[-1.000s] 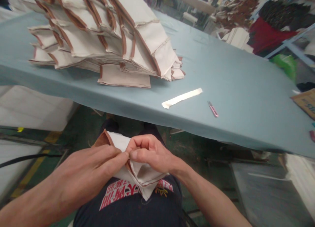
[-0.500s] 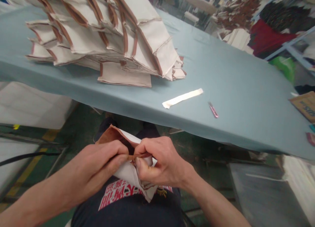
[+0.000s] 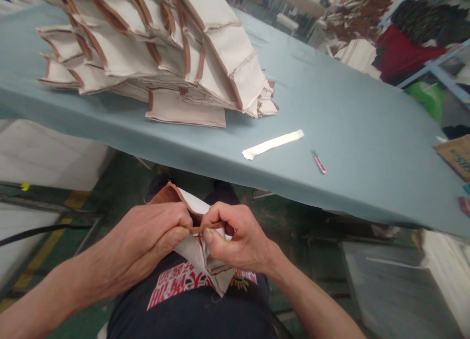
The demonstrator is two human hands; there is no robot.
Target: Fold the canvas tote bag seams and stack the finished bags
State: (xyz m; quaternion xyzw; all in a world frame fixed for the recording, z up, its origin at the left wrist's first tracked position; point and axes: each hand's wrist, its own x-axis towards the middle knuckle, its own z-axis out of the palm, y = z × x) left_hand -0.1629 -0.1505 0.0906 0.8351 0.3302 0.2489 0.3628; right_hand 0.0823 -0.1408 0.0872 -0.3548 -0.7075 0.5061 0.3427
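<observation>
Over my lap I hold a white fabric pouch (image 3: 191, 199) with a brown lining and a brown edge. My left hand (image 3: 157, 231) pinches the brown edge on one side of a seam. Close beside it, my right hand (image 3: 229, 236) pinches the same edge between thumb and bent forefinger. The pouch's mouth gapes toward the table, and its lower corner hangs down in front of my dark printed apron (image 3: 176, 287). Parts of the pouch are hidden behind both hands.
On the blue-covered table (image 3: 352, 133) lies a large pile of similar white and brown pieces (image 3: 165, 60). A white strip (image 3: 273, 144) and pink thread snips (image 3: 318, 162) lie nearer its front edge. A cardboard piece (image 3: 455, 155) is at the far right.
Both hands keep their pinch on the brown edge and have shifted slightly. The edge between them looks straighter, and the pouch has tilted a little. Things on the table stay put.
</observation>
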